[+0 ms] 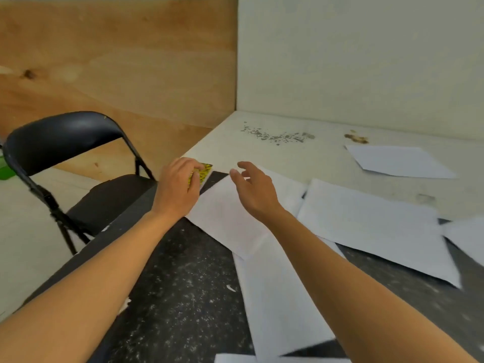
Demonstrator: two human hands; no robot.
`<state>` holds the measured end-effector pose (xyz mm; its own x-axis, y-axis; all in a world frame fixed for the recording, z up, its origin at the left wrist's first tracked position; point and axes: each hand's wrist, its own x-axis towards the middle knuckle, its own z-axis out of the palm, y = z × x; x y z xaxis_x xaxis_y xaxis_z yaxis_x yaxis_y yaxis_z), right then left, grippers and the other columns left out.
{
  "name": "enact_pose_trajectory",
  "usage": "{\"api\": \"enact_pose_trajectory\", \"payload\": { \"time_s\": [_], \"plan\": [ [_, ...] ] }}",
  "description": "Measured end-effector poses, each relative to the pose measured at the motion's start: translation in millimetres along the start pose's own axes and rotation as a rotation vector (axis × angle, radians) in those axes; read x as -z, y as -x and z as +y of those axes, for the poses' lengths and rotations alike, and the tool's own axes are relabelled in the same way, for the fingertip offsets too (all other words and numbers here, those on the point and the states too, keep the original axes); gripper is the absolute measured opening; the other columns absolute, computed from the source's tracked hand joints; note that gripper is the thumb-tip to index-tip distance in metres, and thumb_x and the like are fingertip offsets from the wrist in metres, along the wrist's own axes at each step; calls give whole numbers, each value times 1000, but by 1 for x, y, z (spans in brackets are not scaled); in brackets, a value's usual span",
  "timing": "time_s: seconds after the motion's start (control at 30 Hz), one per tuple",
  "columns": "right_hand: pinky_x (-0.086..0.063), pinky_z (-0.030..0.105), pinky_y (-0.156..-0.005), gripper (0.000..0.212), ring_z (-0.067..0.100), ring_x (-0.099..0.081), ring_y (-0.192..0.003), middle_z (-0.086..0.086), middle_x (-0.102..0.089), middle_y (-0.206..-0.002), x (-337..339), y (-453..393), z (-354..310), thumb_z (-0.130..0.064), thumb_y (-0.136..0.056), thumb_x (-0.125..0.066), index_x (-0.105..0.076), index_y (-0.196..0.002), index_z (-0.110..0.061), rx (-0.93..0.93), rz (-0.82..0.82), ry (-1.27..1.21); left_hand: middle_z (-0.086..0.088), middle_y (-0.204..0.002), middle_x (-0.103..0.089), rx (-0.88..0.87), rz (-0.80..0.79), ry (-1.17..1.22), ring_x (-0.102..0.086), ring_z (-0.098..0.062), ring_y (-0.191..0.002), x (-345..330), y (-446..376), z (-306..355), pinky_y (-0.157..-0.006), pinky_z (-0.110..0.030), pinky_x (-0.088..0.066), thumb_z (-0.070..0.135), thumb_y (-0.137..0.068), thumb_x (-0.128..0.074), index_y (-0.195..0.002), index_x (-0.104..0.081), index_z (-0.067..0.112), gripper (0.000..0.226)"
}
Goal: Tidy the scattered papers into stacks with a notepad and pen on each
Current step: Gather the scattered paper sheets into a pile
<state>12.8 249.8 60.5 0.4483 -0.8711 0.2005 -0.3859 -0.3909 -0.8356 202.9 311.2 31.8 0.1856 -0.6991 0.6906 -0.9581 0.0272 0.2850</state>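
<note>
A person is reaching both bare arms out over the table (327, 153), whose near part is lying under a dark speckled mat (183, 297). The left hand (178, 187) is closing its fingers around one small yellow-and-black patterned notepad (203, 172) at the far left edge of the table, right at the corner of the mat; the fingers are covering most of it, so only one patterned corner is showing. The right hand (252, 189) is hovering just beside it with fingers loosely spread and slightly curled, gripping nothing, its palm hanging over the nearest white sheet (230, 218). I am counting about six white sheets in all: that one beneath the hands, a long one (277, 305) running toward the near edge, a wide one (374, 226) lying across the middle, a lone sheet (398, 161) sitting well apart near the back wall, a cut-off piece (468, 237) at the right border, and a sliver (235, 358) at the bottom; the overlaps are making an exact count uncertain. No pen is showing anywhere. One black folding chair (65, 163) is standing at the left of the table, in front of a plywood wall (117, 61).
</note>
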Motion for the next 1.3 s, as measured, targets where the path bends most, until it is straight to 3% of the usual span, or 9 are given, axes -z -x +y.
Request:
{"api": "enact_pose_trajectory", "payload": {
  "time_s": [0.33,0.53,0.7,0.8,0.87,0.97,1.17,1.23,1.3],
  "plan": [
    [-44,27,-82,37,17,-61,-104,0,-67,-118,204,140,70,-42,-100,-49,-62,-123,-17,-212,353,95,1,-102,-68,-291,-109,275,-60,-21,-98,-48,5,245,-87,-31,-41,6,-91,-53,-97,-67,15,17],
    [-46,22,-79,34,10,-62,-91,-2,-64,-124,316,239,131,-35,-98,-56,-60,-127,-18,-349,510,252,5,-109,-65,-376,-306,397,-56,-16,-106,-88,42,375,-94,-28,-40,11,-93,-57,-100,-66,20,14],
    [-44,26,-84,34,17,-60,-104,0,-63,-126,391,321,189,-29,-96,-59,-60,-127,-16,-521,643,340,5,-110,-64,-430,-433,447,-54,-16,-109,-122,69,464,-97,-33,-45,13,-92,-58,-99,-65,20,12],
    [-49,33,-93,38,20,-60,-114,0,-61,-131,408,343,216,-28,-94,-60,-59,-131,-19,-573,616,386,1,-134,-57,-401,-572,394,-46,-20,-129,-140,77,492,-109,-33,-37,21,-97,-54,-118,-64,18,23],
    [-48,36,-98,39,19,-58,-118,-1,-61,-131,414,352,230,-29,-91,-61,-59,-130,-21,-588,585,378,-1,-157,-36,-400,-740,314,-27,-20,-147,-152,78,510,-121,-37,-22,28,-102,-48,-143,-49,17,43],
    [-44,35,-101,31,18,-53,-121,-5,-65,-125,414,359,244,-30,-91,-59,-68,-120,-22,-517,575,415,-2,-164,-21,-444,-928,164,-16,-19,-152,-171,80,527,-123,-42,-15,36,-104,-40,-155,-30,19,54],
    [-39,40,-98,27,19,-51,-113,-15,-71,-102,415,362,244,-40,-94,-54,-77,-88,-26,-412,564,481,4,-118,-63,-440,-676,293,-57,-20,-109,-174,91,531,-96,-41,-45,36,-97,-53,-107,-69,23,23],
    [-43,41,-99,33,15,-56,-110,-16,-72,-98,420,369,232,-55,-87,-57,-76,-83,-29,-396,512,388,4,-110,-64,-407,-661,317,-58,-21,-106,-172,88,529,-93,-40,-46,38,-94,-58,-97,-69,22,19],
    [-45,36,-100,37,6,-58,-112,-19,-70,-108,426,379,215,-68,-72,-68,-75,-87,-34,-399,351,255,2,-121,-62,-342,-672,300,-53,-22,-118,-173,83,528,-98,-40,-44,43,-91,-63,-104,-68,23,25]
  ]
}}
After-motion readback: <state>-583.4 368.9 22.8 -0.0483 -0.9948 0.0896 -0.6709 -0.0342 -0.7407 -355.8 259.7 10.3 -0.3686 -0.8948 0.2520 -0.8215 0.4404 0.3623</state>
